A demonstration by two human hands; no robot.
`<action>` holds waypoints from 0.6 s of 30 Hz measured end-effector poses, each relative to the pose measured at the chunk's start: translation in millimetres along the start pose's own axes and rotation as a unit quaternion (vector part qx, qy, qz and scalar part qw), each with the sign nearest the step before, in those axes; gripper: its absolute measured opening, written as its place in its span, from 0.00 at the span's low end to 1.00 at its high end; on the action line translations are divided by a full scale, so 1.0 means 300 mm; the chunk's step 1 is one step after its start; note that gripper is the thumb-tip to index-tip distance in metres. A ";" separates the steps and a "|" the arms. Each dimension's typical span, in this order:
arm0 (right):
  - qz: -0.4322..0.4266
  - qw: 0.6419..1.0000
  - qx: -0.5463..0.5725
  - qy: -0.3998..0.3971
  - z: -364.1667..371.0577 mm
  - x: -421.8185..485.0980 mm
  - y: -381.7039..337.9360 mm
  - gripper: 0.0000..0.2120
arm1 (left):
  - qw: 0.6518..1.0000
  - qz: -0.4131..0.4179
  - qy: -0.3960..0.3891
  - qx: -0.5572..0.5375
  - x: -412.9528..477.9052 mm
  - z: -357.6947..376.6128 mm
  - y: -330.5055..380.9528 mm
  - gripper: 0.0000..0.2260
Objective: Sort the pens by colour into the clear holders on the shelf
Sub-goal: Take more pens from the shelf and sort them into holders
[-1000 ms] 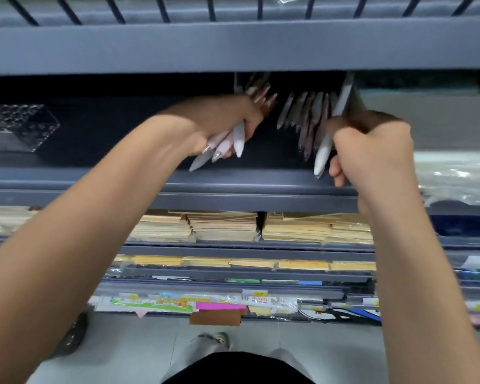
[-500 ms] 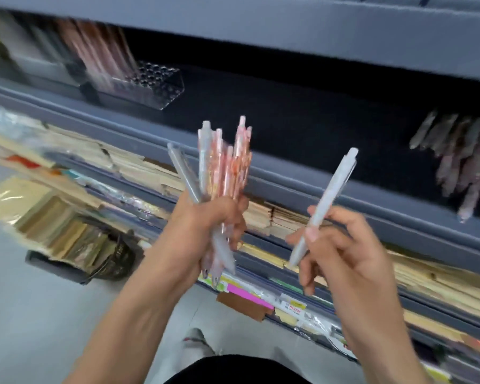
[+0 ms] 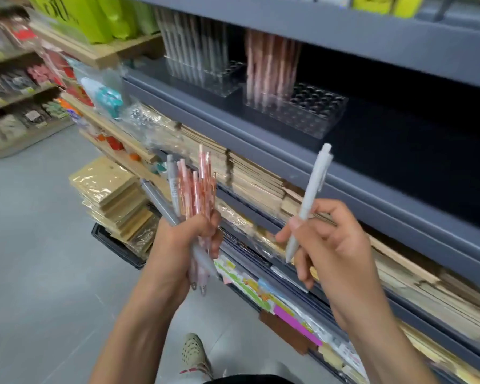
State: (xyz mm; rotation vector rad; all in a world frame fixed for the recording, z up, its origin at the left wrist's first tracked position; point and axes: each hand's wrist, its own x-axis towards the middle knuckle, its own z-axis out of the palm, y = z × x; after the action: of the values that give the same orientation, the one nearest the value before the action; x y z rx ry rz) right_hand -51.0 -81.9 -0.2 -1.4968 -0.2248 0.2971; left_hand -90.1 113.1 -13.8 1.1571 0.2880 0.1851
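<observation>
Now, left hand: I am seeing it gripping a bundle of pink pens with grey pens mixed in, clicker ends pointing up and tips sticking out below the fist.
Right hand: it is pinching a single pale grey pen between thumb and fingers, tilting it up toward the shelf.
Left clear holder: it is sitting on that dark grey shelf, well above both hands, carrying upright pale pens.
Right clear holder: it is sitting just beside the other, carrying shelved pink pens at its left end.
Blur: motion is smearing the shelved pens, so I cannot count them.
</observation>
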 end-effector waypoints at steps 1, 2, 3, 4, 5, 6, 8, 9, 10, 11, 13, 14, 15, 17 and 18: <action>-0.003 1.000 0.002 -0.001 0.054 0.033 0.004 0.05 | 1.000 -0.001 0.001 0.000 0.027 -0.049 0.024 0.22; -0.005 1.000 0.006 -0.001 0.107 0.065 0.008 0.05 | 1.000 0.001 0.001 0.001 0.054 -0.098 0.050 0.22; -0.007 1.000 0.010 0.000 0.161 0.097 0.012 0.05 | 1.000 0.003 -0.001 0.003 0.083 -0.145 0.073 0.21; -0.010 1.000 0.013 0.001 0.213 0.129 0.018 0.05 | 1.000 0.006 -0.003 0.005 0.111 -0.190 0.097 0.19; -0.013 1.000 0.013 0.004 0.265 0.160 0.023 0.07 | 1.000 0.007 -0.007 0.007 0.141 -0.233 0.119 0.17; -0.015 1.000 0.010 0.009 0.314 0.191 0.029 0.08 | 1.000 0.006 -0.011 0.008 0.168 -0.276 0.139 0.16; -0.022 0.999 0.000 0.023 0.404 0.249 0.035 0.11 | 1.000 -0.005 -0.020 0.010 0.223 -0.356 0.172 0.15; -0.029 0.999 -0.007 0.032 0.442 0.277 0.035 0.12 | 0.999 -0.012 -0.027 0.013 0.249 -0.390 0.186 0.13; -0.036 0.998 -0.015 0.042 0.476 0.303 0.032 0.12 | 0.999 -0.017 -0.034 0.017 0.276 -0.421 0.199 0.12; -0.041 0.997 -0.025 0.054 0.505 0.329 0.029 0.11 | 0.999 -0.023 -0.041 0.019 0.301 -0.447 0.209 0.11; -0.043 0.995 -0.050 0.080 0.548 0.377 0.022 0.10 | 0.998 -0.034 -0.053 0.013 0.348 -0.487 0.224 0.12; -0.043 0.993 -0.062 0.094 0.565 0.400 0.019 0.09 | 0.997 -0.041 -0.062 0.005 0.371 -0.502 0.229 0.14; -0.044 0.991 -0.071 0.108 0.578 0.422 0.016 0.09 | 0.996 -0.050 -0.068 -0.005 0.395 -0.515 0.232 0.16; -0.048 0.986 -0.090 0.131 0.600 0.466 0.011 0.08 | 0.995 -0.066 -0.076 -0.015 0.447 -0.533 0.238 0.16; -0.051 0.984 -0.102 0.139 0.608 0.486 0.008 0.08 | 0.994 -0.073 -0.080 -0.015 0.474 -0.541 0.241 0.16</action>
State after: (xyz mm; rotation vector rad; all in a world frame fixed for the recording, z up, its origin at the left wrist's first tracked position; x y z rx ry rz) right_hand 26.6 138.4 3.9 -1.7038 -0.1096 -0.0195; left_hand -6.3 324.3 -25.9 1.1098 0.2260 -0.0310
